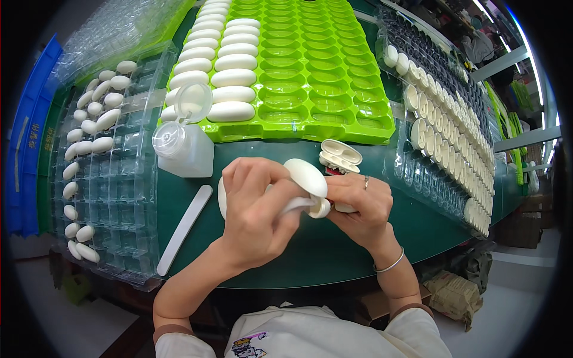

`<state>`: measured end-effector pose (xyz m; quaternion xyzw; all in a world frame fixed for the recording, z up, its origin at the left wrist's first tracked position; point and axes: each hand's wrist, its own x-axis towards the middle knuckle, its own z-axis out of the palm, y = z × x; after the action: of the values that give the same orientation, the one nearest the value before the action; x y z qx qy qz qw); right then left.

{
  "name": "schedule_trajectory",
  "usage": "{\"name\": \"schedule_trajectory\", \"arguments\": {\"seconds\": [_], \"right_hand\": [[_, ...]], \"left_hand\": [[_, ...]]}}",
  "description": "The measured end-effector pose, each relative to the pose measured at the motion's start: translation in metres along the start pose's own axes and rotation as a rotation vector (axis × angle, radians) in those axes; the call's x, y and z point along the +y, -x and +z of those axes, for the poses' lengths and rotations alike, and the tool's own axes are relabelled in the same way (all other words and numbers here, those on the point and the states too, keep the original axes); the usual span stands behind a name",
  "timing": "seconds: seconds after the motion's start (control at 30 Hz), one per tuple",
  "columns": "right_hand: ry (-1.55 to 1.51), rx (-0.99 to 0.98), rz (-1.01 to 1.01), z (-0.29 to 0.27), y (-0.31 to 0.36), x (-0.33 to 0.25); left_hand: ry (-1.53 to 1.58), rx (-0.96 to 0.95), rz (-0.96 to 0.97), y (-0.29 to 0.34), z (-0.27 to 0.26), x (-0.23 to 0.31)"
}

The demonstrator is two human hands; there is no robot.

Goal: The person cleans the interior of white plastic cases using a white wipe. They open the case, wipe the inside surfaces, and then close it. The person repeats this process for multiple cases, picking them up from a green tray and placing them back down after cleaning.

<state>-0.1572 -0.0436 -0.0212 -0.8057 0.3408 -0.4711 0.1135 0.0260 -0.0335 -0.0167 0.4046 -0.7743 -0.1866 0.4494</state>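
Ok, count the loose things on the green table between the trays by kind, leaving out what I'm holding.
Clear flip-top bottle: 1
Flat white stick: 1
Open white case: 1
Total: 3

Two hands [256, 209]; one green tray [322, 77]; one squeeze bottle [182, 146]; one white stick [184, 228]; three clear trays [125, 197].

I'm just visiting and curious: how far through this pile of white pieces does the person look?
Done, it seems: about two columns of white oval pieces fill the left side of the green tray. In hand: the left hand and right hand together hold one white oval case, opened. Left: most green pockets are empty, and many white parts still sit in the clear trays on both sides.
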Motion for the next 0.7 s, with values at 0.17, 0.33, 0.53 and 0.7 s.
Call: {"name": "schedule_trajectory", "arguments": {"seconds": [0.17,0.33,0.53,0.7], "right_hand": [[-0.209,0.109,0.136,-0.005,0.004,-0.008],[-0.285,0.099,0.019,-0.007,0.002,-0.005],[-0.307,0.135,0.029,-0.006,0.004,-0.003],[-0.279,0.122,0.087,-0.003,0.005,-0.008]], "left_hand": [[0.558,0.089,-0.281,0.001,-0.008,0.0],[0.549,0.281,-0.166,0.007,-0.005,-0.006],[0.098,0.403,0.064,0.008,-0.006,-0.007],[-0.311,0.315,0.457,0.016,0.015,0.009]]}}
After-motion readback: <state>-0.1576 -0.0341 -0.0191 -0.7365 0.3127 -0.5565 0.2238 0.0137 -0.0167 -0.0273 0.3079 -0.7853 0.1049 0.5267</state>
